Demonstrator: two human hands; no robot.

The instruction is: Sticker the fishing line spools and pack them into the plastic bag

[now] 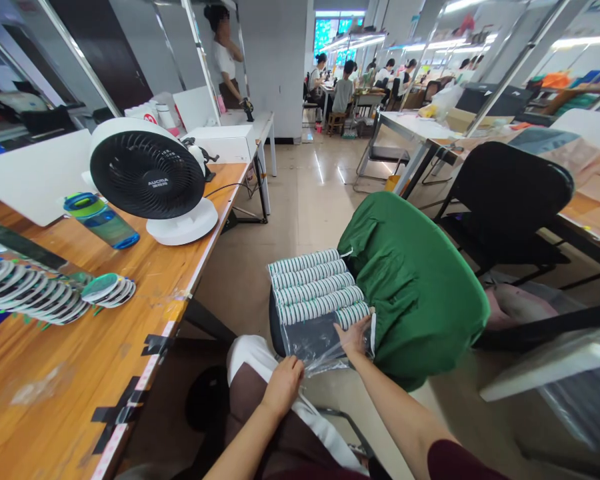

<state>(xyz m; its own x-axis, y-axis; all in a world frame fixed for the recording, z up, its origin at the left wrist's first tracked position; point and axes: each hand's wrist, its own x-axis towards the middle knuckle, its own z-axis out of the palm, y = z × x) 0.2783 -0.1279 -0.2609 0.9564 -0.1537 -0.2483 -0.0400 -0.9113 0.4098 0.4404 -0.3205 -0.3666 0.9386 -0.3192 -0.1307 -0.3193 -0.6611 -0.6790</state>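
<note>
Bag [305,335], clear film, lies on dark seat [275,330], ahead of wearer. Clock taken from bag centre, 12 = away from wearer. Discs [317,289] inside: approx. 4 full rows plus short row [353,313] at 4 o'clock. L hand [285,383], 7 o'clock: fingers curled closed on film at near edge. R hand [355,339], 5 o'clock: fingers part-spread, thumb apart, at short row; cannot tell if gripping or only pressing, nor if film lies between.

Risks (judged):
1. Short row poss. tips or slides into slack at 7 o'clock. Cause: bag tugged, or R hand pulled away too fast.
2. Film may stretch or split. Cause: L hand pulling vs. R hand's weight.
3. Discs may spill to 6 o'clock if near edge is open (unconfirmed). Cause: L fingers slipping on slick film.
4. Film may snag on folds of green cover [430,287], 3 o'clock, close by.

Table [155,287] w/ separate disc stack [111,291], 9 o'clock: well apart, low risk.
</note>
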